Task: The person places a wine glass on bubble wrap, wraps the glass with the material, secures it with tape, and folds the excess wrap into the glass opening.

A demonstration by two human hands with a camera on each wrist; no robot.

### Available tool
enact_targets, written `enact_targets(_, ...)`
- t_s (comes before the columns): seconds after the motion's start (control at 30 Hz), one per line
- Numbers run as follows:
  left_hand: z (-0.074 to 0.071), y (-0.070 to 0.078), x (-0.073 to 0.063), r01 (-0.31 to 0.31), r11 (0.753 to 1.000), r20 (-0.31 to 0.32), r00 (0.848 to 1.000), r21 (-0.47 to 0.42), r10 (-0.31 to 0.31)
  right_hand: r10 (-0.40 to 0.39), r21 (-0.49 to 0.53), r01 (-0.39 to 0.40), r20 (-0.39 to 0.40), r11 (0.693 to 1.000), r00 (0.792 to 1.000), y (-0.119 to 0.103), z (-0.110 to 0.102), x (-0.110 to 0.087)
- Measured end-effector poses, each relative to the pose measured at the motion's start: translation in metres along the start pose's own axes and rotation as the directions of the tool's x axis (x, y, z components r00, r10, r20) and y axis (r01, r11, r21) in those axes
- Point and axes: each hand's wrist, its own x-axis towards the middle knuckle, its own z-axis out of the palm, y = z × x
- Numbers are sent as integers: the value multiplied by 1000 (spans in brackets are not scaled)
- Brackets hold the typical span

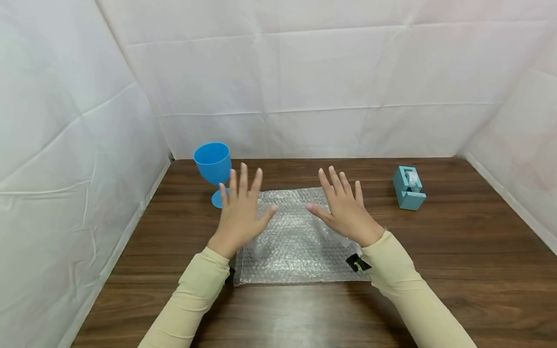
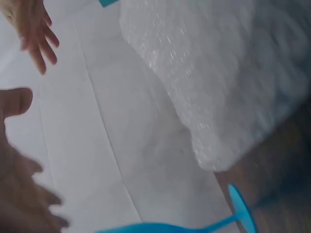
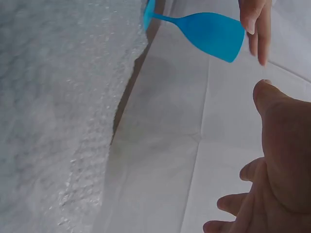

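Both hands hover over a sheet of bubble wrap [image 1: 296,251] spread flat on the table, fingers spread and holding nothing. My left hand [image 1: 241,212] is over the sheet's left side, overlapping the foot of a blue plastic goblet [image 1: 213,164] in the head view. Above the sheet's right part is my right hand [image 1: 345,208], its thumb pointing toward the left one. The goblet stands upright just behind and left of the bubble wrap; the right wrist view shows its bowl [image 3: 214,36] and stem.
A teal tape dispenser [image 1: 409,187] with a roll of clear tape stands at the back right of the dark wooden table [image 1: 470,270]. White cloth walls [image 1: 322,72] enclose the table at the back and both sides.
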Motion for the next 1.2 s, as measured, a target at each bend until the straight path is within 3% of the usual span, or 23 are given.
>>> enact_targets(0.07, -5, -10, 4, 18, 998, -92, 995, -55, -23, -8, 20, 8, 1, 1000, 1000, -6, -3, 9)
enact_targets(0.17, -12, -27, 8, 48, 983, -198, 977, -178, -83, -26, 64, 26, -1, 998, 1000, -16, -6, 21)
enact_targets(0.37, -19, -60, 17, 105, 896, -261, 936, -432, -236, -85, 212, 90, -33, 973, 996, -32, -1, 49)
enact_targets(0.47, -18, -72, 22, 139, 839, -232, 925, -526, -299, -114, 327, 118, -32, 938, 993, -39, 4, 64)
enact_targets(0.57, -17, -81, 26, 186, 771, -164, 922, -609, -351, -129, 453, 115, 0, 884, 992, -45, 9, 77)
enact_targets(0.67, -13, -88, 30, 212, 717, -105, 923, -664, -371, -135, 538, 92, 41, 838, 990, -50, 16, 89)
enact_targets(0.87, -3, -104, 38, 204, 689, -60, 939, -695, -338, -153, 586, 45, 136, 809, 979, -64, 36, 116)
enact_targets(1.07, 7, -115, 39, 234, 637, -10, 934, -734, -356, -132, 629, -42, 228, 776, 965, -82, 60, 137)
enact_targets(1.2, 8, -122, 39, 254, 611, 25, 934, -750, -357, -147, 645, -38, 231, 763, 962, -92, 74, 146)
